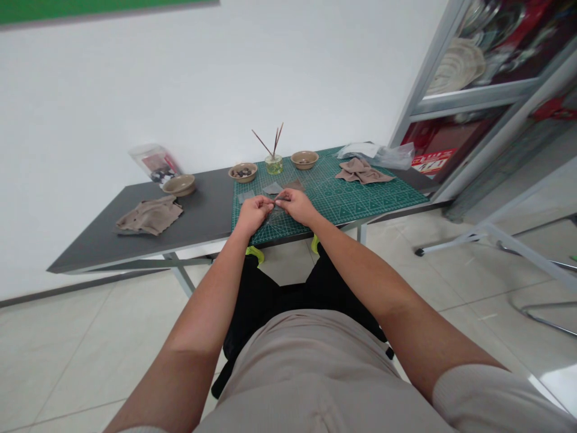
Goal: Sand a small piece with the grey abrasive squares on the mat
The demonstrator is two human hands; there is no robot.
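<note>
Thin dark piece (283, 199) is held btwn narrowed fingertips of L hand (253, 214) and R hand (296, 205), neither clearly nearer; long axis indiscernible.

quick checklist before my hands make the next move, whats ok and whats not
1. Left hand and right hand together over the green mat: ok.
2. Firm hold on whatever is between them: cannot tell, too small.
3. Glass jar with sticks upright: ok.
4. Bowl of dark pieces left of the jar, upright: ok.
5. Both cloths on the mat: not ok; the right cloth is, the left cloth lies on the dark tabletop.
</note>
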